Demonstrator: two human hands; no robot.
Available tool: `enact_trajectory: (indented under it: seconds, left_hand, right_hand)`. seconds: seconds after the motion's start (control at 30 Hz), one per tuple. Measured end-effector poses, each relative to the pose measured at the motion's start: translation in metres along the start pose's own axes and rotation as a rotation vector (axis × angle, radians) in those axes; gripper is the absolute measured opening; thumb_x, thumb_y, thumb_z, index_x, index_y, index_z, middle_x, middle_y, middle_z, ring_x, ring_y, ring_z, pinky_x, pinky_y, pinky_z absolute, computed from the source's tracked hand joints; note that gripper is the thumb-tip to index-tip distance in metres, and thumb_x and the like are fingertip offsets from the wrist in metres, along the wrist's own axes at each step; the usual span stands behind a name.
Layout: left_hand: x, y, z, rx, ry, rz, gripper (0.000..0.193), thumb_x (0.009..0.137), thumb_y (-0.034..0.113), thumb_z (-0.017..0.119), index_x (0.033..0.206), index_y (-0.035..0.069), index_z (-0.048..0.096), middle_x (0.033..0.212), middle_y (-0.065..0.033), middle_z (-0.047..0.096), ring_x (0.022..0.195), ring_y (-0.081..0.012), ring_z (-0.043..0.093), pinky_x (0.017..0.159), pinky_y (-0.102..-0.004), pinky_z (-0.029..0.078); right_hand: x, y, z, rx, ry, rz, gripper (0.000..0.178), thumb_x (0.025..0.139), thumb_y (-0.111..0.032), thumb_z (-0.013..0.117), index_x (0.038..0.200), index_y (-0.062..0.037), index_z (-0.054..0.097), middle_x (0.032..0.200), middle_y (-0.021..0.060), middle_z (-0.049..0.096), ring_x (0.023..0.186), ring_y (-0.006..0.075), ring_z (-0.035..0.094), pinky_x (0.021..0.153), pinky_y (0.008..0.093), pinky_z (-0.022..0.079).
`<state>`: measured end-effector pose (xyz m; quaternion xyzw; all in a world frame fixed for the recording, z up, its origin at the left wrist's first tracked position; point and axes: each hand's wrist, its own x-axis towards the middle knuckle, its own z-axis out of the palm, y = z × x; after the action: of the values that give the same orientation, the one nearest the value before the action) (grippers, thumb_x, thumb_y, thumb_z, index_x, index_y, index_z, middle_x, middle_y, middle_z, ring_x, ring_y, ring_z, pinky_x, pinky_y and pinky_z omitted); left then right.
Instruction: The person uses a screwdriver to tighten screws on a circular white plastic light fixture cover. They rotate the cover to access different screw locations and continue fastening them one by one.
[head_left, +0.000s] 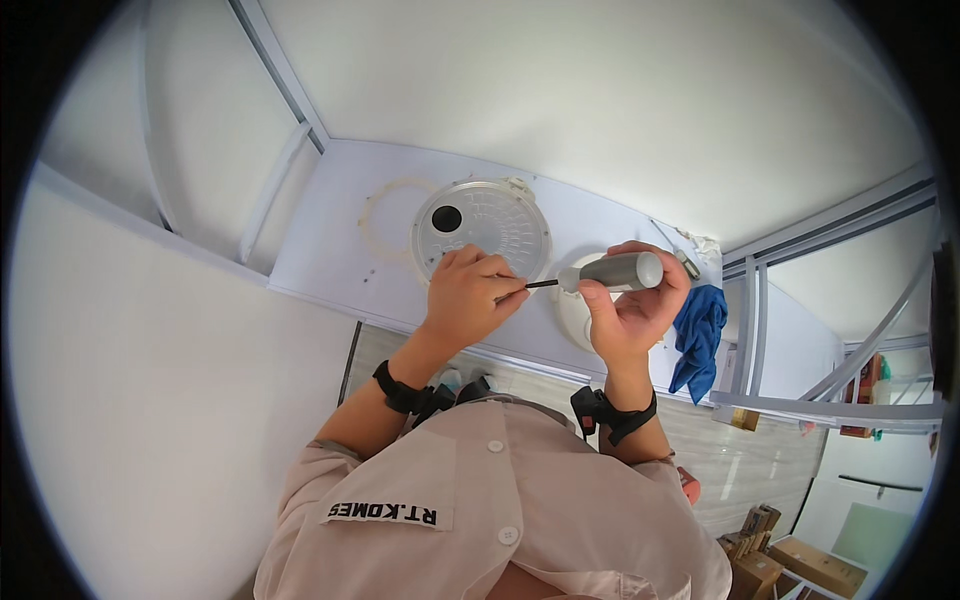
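My right hand (636,310) grips the grey handle of a screwdriver (612,272), held level with its thin black shaft pointing left. My left hand (470,295) pinches the tip of that shaft between its fingertips. Both hands hover over a pale table (330,250). Just behind my left hand lies a round silver lid (490,222) with a dark hole near its left side. Under my right hand sits a round white part (574,312), mostly hidden. A thin whitish ring (385,225) lies left of the lid.
A blue cloth (698,335) hangs off the table's right end. White panels with metal frame rails surround the table. Cardboard boxes (790,565) stand on the tiled floor at the lower right. Black straps circle both my wrists.
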<state>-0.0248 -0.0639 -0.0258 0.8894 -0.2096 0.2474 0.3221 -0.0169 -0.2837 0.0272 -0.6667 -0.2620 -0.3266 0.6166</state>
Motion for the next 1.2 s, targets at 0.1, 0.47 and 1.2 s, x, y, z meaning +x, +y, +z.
enact_trajectory:
  seconds: [0.1, 0.47, 1.2]
  left_hand:
    - [0.001, 0.000, -0.001, -0.006, -0.007, -0.007, 0.008, 0.081, 0.027, 0.093, 0.087, 0.023, 0.089, 0.087, 0.0113, 0.071, 0.091, -0.0186, 0.063, 0.086, -0.0386, 0.051]
    - [0.000, -0.001, -0.004, -0.064, -0.074, -0.088, 0.014, 0.078, 0.028, 0.094, 0.090, 0.023, 0.091, 0.090, 0.0119, 0.075, 0.095, -0.0186, 0.066, 0.088, -0.0390, 0.053]
    - [0.000, 0.000, -0.009, -0.094, -0.109, -0.107, 0.011, 0.081, 0.027, 0.093, 0.091, 0.022, 0.091, 0.093, 0.0118, 0.076, 0.098, -0.0189, 0.066, 0.090, -0.0386, 0.052]
  right_hand:
    - [0.004, -0.002, 0.003, -0.080, -0.017, -0.007, 0.095, 0.082, -0.008, 0.102, 0.153, -0.0045, 0.040, 0.130, 0.0183, 0.068, 0.113, 0.0272, 0.073, 0.094, 0.0399, 0.063]
    - [0.033, -0.013, -0.001, -0.026, -0.344, -0.030, 0.066, 0.096, 0.004, 0.081, 0.155, -0.0044, 0.051, 0.135, 0.0235, 0.074, 0.117, 0.0323, 0.077, 0.098, 0.0423, 0.061]
    - [0.047, -0.035, 0.003, 0.006, -0.197, 0.061, 0.033, 0.105, -0.004, 0.073, 0.137, 0.0015, 0.072, 0.138, 0.0207, 0.072, 0.123, 0.0340, 0.074, 0.094, 0.0369, 0.060]
